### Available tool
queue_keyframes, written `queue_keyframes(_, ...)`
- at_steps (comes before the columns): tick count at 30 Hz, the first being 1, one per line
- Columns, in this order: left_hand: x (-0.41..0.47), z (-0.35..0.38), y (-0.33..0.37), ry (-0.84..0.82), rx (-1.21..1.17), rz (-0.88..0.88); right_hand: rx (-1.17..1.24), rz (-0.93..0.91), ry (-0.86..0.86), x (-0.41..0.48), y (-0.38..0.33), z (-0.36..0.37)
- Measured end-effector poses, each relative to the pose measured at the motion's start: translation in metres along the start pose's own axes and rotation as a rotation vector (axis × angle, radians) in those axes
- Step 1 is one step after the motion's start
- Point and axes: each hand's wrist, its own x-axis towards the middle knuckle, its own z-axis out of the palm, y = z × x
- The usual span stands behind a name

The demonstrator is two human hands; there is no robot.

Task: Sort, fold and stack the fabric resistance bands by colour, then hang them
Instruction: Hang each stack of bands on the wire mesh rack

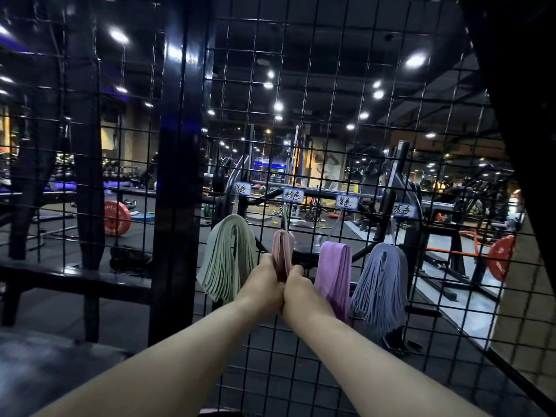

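Note:
Four bundles of fabric bands hang on hooks on a black wire grid panel (331, 121). From left to right they are a green bundle (228, 260), a pink bundle (282, 248), a purple bundle (334, 272) and a blue bundle (382, 284). A small handwritten label (293, 195) is clipped to the grid above each hook. My left hand (264, 284) and my right hand (301, 288) are pressed together and both grip the lower part of the pink bundle, hiding its bottom end.
A thick black post (177, 176) stands left of the bundles, with more grid panel beyond it. Behind the mesh lies a dim gym floor with racks, benches and red weight plates (116, 218). A dark ledge (45, 356) sits at lower left.

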Motion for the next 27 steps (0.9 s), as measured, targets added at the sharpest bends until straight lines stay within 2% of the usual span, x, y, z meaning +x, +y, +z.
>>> queue_keyframes(3,-0.002,0.006,-0.003,0.007,-0.033,-0.039,0.005,-0.014,0.011,0.003,0.006,0.005)
queue_keyframes(7,-0.003,0.016,-0.016,-0.031,-0.065,-0.175,0.070,0.037,-0.039,0.002,0.010,0.014)
queue_keyframes(10,-0.005,0.023,-0.027,-0.032,-0.109,-0.280,0.026,0.039,-0.084,0.001,0.011,0.016)
queue_keyframes(15,-0.013,0.022,-0.039,-0.061,0.076,-0.354,-0.088,0.013,-0.254,-0.008,0.022,0.006)
queue_keyframes(18,-0.021,0.019,-0.042,-0.125,0.123,-0.402,-0.129,-0.005,-0.293,-0.017,0.033,-0.001)
queue_keyframes(23,-0.025,0.017,-0.044,-0.189,0.161,-0.387,-0.075,-0.010,-0.184,-0.020,0.042,-0.015)
queue_keyframes(27,-0.029,0.017,-0.043,-0.230,0.092,-0.456,-0.024,-0.033,-0.045,-0.019,0.043,-0.026)
